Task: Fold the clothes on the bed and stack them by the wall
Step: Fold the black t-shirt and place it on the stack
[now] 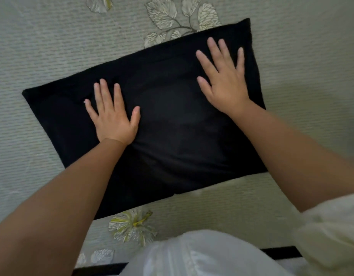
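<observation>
A black folded garment [172, 126] lies as a flat rectangle on the bed [32, 46], whose pale green cover is printed with leaves and flowers. The left hand [114, 116] rests palm down on the garment's left half, fingers [104, 92] spread flat, gripping nothing. The right hand [223, 80] presses flat near the garment's far right corner, fingers splayed, also holding nothing. A white sleeve [331, 226] shows at the lower right.
</observation>
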